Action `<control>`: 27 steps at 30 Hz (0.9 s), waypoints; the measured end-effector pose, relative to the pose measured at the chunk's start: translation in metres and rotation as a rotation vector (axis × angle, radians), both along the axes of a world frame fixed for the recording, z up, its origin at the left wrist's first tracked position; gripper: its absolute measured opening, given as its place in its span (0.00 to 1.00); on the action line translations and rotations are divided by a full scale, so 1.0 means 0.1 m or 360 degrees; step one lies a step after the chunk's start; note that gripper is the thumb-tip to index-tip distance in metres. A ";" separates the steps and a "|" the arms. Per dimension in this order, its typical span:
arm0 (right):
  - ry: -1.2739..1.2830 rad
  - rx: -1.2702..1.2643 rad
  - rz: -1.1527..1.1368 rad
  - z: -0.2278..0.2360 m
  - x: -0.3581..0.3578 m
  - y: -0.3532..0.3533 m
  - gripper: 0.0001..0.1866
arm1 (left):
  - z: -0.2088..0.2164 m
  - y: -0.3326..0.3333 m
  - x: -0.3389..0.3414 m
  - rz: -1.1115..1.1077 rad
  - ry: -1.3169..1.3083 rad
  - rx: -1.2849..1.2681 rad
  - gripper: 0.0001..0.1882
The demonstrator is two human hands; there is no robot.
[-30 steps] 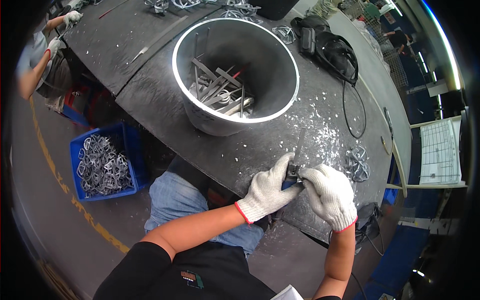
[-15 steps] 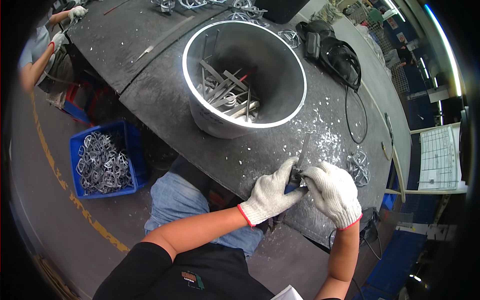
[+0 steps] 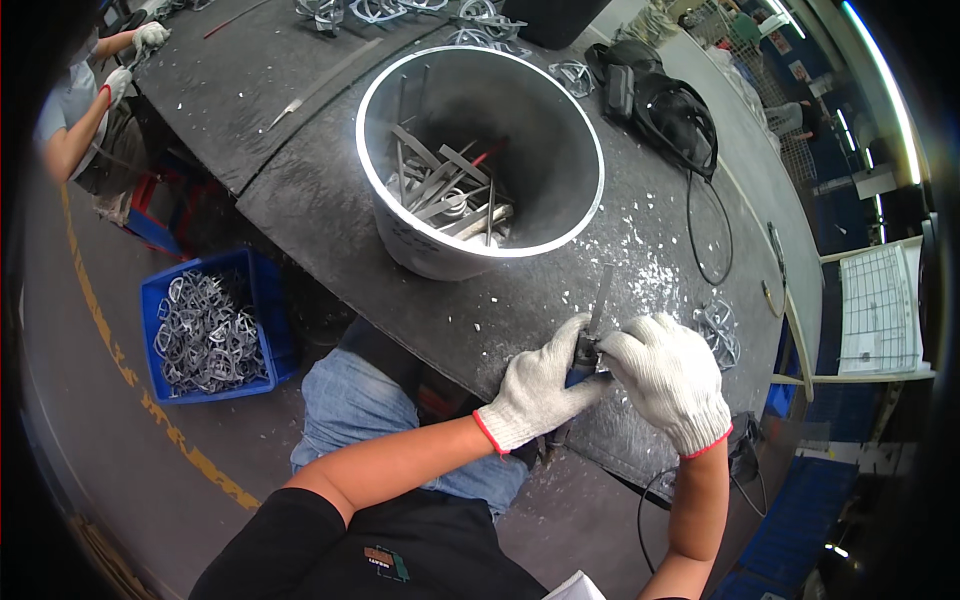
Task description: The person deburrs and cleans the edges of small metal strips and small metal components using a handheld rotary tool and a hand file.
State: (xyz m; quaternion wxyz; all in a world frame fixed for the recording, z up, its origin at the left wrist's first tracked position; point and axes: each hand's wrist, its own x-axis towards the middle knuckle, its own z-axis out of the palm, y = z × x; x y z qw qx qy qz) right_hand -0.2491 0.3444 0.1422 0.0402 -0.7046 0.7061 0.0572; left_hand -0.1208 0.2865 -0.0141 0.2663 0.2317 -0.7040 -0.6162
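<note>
My left hand (image 3: pixel 545 388), in a white knit glove with a red cuff, is closed around a dark-and-blue hand tool (image 3: pixel 586 352). A thin flat file blade (image 3: pixel 601 300) sticks out of the tool over the table, pointing away from me. Right beside the tool's head is my gloved right hand (image 3: pixel 672 385), its fingers bent and pinched together. A small shiny bit shows at those fingertips, but the glove hides most of it. Just beyond the right hand, a grey metal casting with curved bars (image 3: pixel 717 332) lies on the table.
A large metal tub (image 3: pixel 480 250) holding files and strips stands on the dark table (image 3: pixel 320 230). Metal shavings (image 3: pixel 650 265) litter the tabletop. A blue crate (image 3: pixel 215 392) of castings sits on the floor at left. A black cable (image 3: pixel 730 240) loops at right; a co-worker (image 3: pixel 85 120) works far left.
My right hand has shifted slightly up beside the tool's head, and its wrist has moved a little right. My left hand keeps its hold on the tool.
</note>
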 end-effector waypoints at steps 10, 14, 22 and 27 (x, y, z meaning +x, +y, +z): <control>-0.0057 -0.0732 -0.0796 -0.49 0.56 0.62 0.23 | 0.02 0.00 0.01 -0.0060 -0.0019 -0.0064 0.43; 0.0023 -0.0531 -0.0516 -0.46 0.76 0.70 0.25 | -0.04 0.00 -0.01 0.0019 0.0017 -0.0112 0.43; -0.0213 -0.0047 -0.0480 -0.16 0.65 0.56 0.20 | 0.05 -0.07 -0.01 -0.0134 -0.0092 0.0008 0.43; -0.0394 0.0036 -0.0426 -0.07 0.61 0.48 0.19 | -0.01 -0.24 0.08 -0.0470 -0.0218 0.0083 0.48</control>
